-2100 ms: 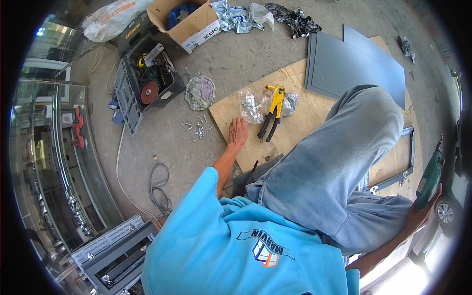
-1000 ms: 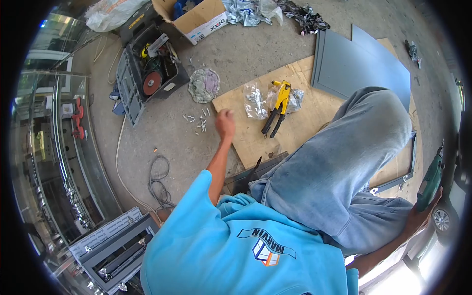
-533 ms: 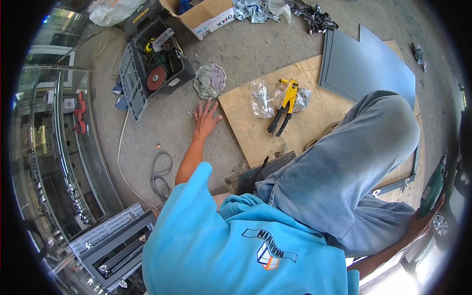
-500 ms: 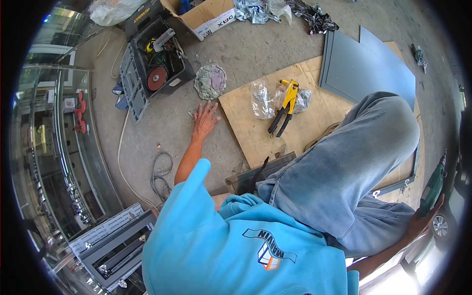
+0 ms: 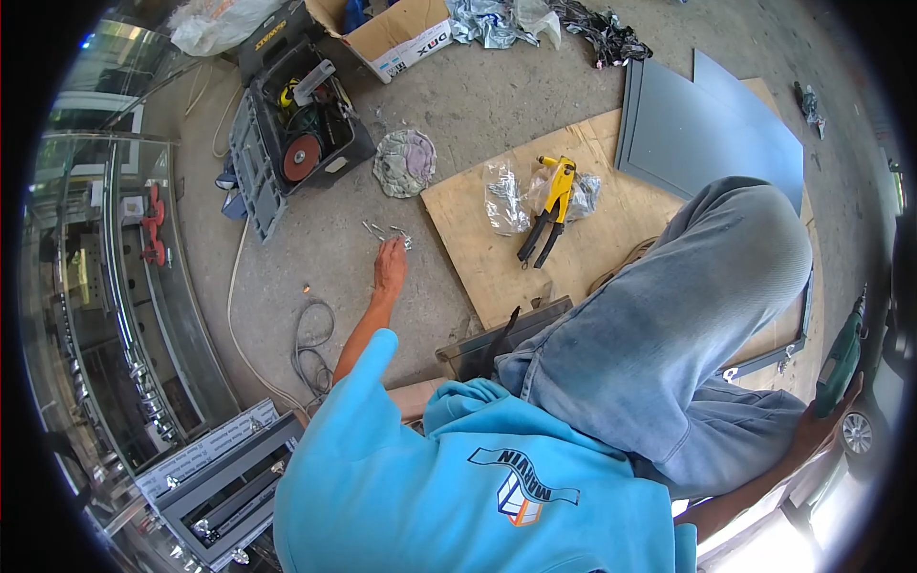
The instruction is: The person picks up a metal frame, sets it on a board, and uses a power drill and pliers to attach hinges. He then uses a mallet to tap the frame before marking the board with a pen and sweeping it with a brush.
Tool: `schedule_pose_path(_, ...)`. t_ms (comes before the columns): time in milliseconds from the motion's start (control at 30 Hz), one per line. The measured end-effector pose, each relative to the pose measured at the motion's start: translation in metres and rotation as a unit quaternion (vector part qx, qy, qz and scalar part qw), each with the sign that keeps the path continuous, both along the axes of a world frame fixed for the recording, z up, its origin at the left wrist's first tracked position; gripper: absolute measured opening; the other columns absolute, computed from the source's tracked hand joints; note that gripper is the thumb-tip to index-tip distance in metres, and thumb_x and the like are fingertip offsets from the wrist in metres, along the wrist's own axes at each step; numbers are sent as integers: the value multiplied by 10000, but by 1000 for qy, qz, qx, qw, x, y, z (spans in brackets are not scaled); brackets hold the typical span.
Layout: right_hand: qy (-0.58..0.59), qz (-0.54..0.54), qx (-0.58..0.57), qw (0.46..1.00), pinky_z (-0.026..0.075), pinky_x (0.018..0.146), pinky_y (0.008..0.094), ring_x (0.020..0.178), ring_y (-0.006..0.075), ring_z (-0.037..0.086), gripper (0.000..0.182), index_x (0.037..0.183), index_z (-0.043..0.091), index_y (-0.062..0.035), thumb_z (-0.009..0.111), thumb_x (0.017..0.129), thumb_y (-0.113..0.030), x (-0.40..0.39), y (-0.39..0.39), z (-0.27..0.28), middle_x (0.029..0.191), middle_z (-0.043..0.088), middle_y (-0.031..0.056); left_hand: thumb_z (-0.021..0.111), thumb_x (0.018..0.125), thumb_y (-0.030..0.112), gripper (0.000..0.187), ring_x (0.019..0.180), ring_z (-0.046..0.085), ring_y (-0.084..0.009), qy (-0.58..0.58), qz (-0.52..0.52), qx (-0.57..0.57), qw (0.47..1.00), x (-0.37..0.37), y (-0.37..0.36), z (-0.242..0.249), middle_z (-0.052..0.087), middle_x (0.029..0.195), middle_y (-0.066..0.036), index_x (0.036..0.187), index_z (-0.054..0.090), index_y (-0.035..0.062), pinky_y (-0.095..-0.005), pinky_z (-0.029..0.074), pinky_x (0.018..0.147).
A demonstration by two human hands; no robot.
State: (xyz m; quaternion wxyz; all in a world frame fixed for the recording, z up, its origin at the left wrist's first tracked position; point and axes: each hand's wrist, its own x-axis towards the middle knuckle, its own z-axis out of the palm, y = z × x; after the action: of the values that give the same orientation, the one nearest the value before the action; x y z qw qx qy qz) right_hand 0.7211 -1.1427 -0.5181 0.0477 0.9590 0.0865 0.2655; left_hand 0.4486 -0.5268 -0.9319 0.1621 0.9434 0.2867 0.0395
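My left hand [image 5: 390, 265] is down on the concrete floor, fingers drawn together at several small silver rivets [image 5: 373, 228]. The fingertips touch the little pile; whether one is pinched between them is hidden. Far to the right, my right hand [image 5: 823, 426] is closed around the handle of a green power drill [image 5: 841, 361], its bit pointing away from me. A yellow hand riveter [image 5: 556, 205] with black grips lies on the plywood board [image 5: 468, 229], between a clear bag of rivets [image 5: 504, 199] and another plastic bag [image 5: 585, 194].
An open toolbox [image 5: 349, 158] holds a tool with a red disc. A crumpled cloth [image 5: 404, 162] and a cardboard box [image 5: 406, 38] are nearby. Grey panels [image 5: 712, 134] overlap the board. A grey cable [image 5: 315, 334] coils by my left arm; glass-fronted frames [image 5: 124, 286] stand at left.
My left hand has drawn back toward me and its spread fingers have come together at the rivets, more of which now show. My right hand keeps its hold on the drill.
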Motion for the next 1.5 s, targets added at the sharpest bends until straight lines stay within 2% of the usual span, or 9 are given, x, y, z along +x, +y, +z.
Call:
schedule_pose_path(233,-4,10,-5,1000,413,935,415,1213,335,431,676,1398,260,-192,476,777,-40,-2,3,1,1368,404,116,585,758,42,244,951,555,-321,54,46,8,997,15,-8,9,588,999,-176,998,596,-1,-395,455,818)
schedule_pose_path(533,10,18,0,1000,415,931,416,1213,341,426,691,1406,242,-196,469,772,-42,0,-11,-2,1380,389,111,560,710,26,138,755,610,-345,-54,121,-46,990,16,10,-1,628,780,-180,816,649,23,-406,474,688)
schedule_pose_path(600,9,12,-6,1000,419,926,417,1209,338,431,684,1407,240,-196,464,777,-47,-2,-9,0,1382,387,110,553,708,40,131,735,619,-330,-86,199,-100,971,35,4,16,633,768,-170,790,655,37,-386,476,650)
schedule_pose_path(833,9,6,-22,1000,444,875,420,1167,336,473,689,1407,242,-219,479,777,-69,0,-10,-1,1378,397,97,540,753,83,142,706,644,-279,-123,36,-274,953,135,-48,52,641,757,-157,817,658,38,-368,494,624)
schedule_pose_path(900,8,-6,-26,1000,449,858,420,1141,338,493,694,1405,247,-235,482,775,-65,-1,-12,0,1363,415,97,520,780,97,189,720,646,-297,-69,132,-370,917,157,-32,45,641,747,-166,898,657,37,-391,504,653)
schedule_pose_path(967,9,-26,-28,999,453,841,420,1116,340,514,700,1403,251,-252,485,772,-61,-4,-17,-1,1349,433,97,490,792,86,260,771,640,-317,-73,168,-27,983,174,17,18,645,806,-186,997,644,49,-413,502,698)
schedule_pose_path(1100,-1,-34,-34,999,459,817,416,1067,341,545,718,1401,256,-283,492,766,-46,-10,-23,2,1316,467,105,470,793,72,259,909,611,-339,-107,118,156,975,161,102,-6,630,956,-203,975,654,68,-415,497,764)
schedule_pose_path(1333,-5,-24,-70,997,463,821,404,1082,341,535,758,1407,254,-242,522,737,-15,-13,-21,4,1283,491,132,471,816,82,235,920,613,-343,96,132,44,986,175,122,13,635,959,-184,973,645,69,-420,500,761)
schedule_pose_path(1500,13,-35,-46,998,464,818,401,1086,334,535,773,1412,233,-249,513,735,-3,-7,-18,-1,1285,493,123,472,839,116,191,874,612,-346,94,46,220,970,174,116,14,634,918,-190,931,621,37,-434,487,757)
